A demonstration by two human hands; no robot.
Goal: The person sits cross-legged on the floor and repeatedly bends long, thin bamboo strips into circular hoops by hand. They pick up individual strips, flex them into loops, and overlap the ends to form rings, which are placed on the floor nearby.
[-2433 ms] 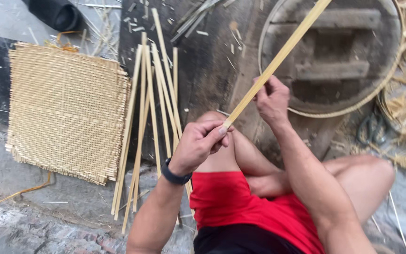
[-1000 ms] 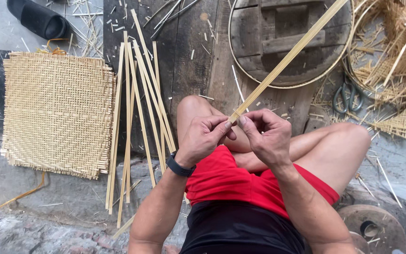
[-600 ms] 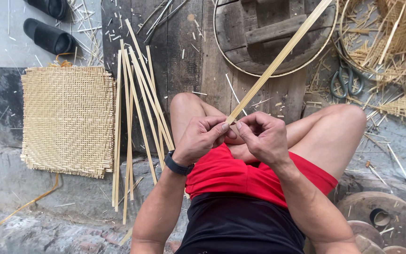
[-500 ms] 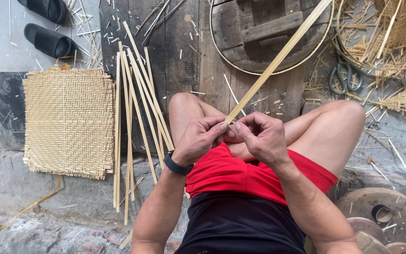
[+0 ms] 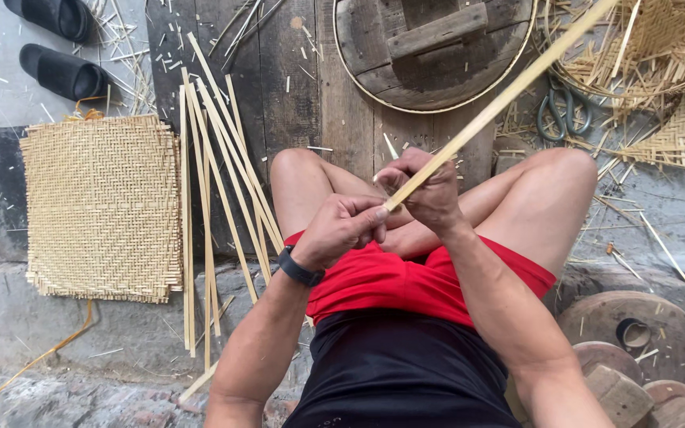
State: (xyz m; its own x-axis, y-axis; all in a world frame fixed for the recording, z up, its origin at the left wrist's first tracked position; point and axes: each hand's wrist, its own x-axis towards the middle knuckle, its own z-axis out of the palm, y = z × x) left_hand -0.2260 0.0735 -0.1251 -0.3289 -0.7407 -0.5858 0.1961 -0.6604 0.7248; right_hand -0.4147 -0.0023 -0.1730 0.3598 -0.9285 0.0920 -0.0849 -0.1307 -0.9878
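- A bamboo-weaving workshop set on the ground — the person sits low on stone and worn planks.
- Left of the fingers (image 5: 374,215) lie loose bamboo strips (image 5: 223,182) beside a finished woven mat (image 5: 105,206).
- Above them, a round wooden form (image 5: 438,47).
- To the right, tangled splints (image 5: 652,63), shears (image 5: 564,119) — shavings everywhere.

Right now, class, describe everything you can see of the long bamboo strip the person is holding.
The bamboo strip is long, thin, flat and pale yellow, like split bamboo. It runs straight on a slant from the hands up to the top right, out of frame, crossing over a round wooden stand. Its near end is pinched between the left hand and the right hand, held above the person's crossed legs. Nothing else touches it.
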